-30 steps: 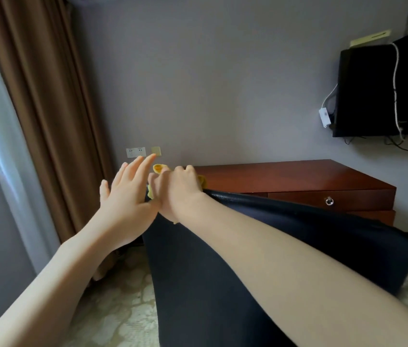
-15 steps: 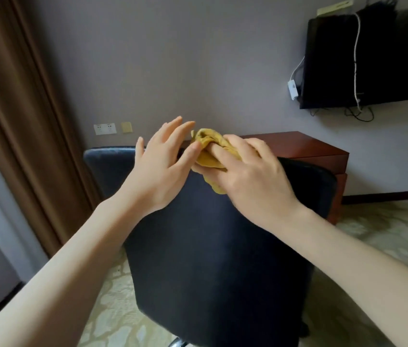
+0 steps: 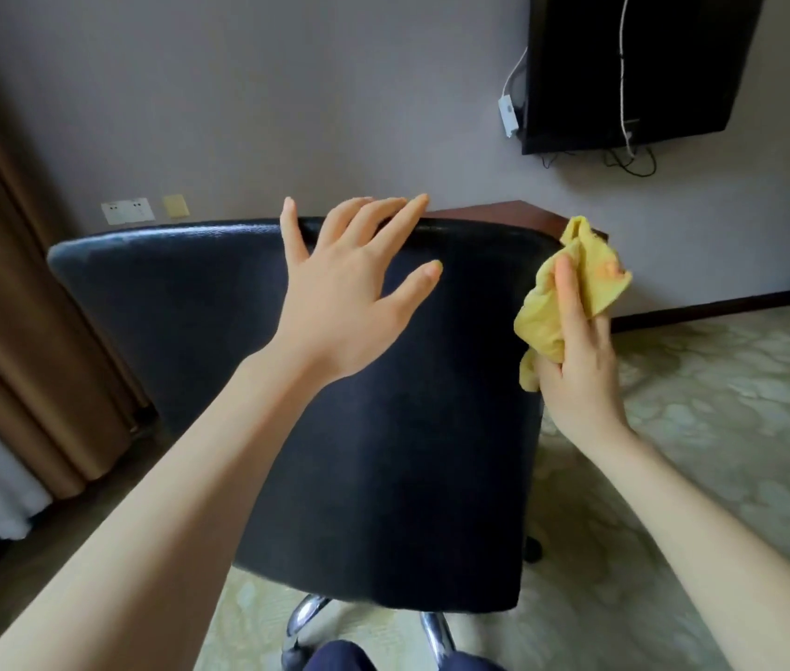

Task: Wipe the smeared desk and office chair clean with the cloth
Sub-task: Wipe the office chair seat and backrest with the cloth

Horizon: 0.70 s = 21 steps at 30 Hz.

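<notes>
The left hand (image 3: 349, 288), fingers straight and spread, rests on the upper back of the office chair (image 3: 383, 428); the right hand (image 3: 577, 365) clamps the bunched yellow cloth (image 3: 594, 276) just beside the chair's right edge. Brace the chair with the left hand (it likely swivels on its base), flatten the cloth against the upholstery, and wipe in overlapping strokes from the top edge down. The tabletop (image 3: 504, 211) shows only a corner behind the chair.
</notes>
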### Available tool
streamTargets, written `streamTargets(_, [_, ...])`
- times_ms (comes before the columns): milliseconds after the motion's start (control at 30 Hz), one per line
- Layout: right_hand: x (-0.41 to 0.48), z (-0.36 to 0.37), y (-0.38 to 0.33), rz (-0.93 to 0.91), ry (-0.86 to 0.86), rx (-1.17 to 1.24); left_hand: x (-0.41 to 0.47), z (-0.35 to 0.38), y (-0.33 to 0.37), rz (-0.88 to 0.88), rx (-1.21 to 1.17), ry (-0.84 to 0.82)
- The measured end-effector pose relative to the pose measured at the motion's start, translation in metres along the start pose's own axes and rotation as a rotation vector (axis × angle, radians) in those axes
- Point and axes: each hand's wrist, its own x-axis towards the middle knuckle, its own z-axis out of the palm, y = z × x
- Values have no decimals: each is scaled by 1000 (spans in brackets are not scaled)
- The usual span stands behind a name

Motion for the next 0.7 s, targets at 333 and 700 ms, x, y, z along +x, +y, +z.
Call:
streamTargets(333, [-70, 44, 21, 512, 9, 322, 2, 15, 11, -7, 27, 68])
streamTargets(700, [-21, 46, -29, 418, 485, 348, 1, 3, 6, 24, 67, -31])
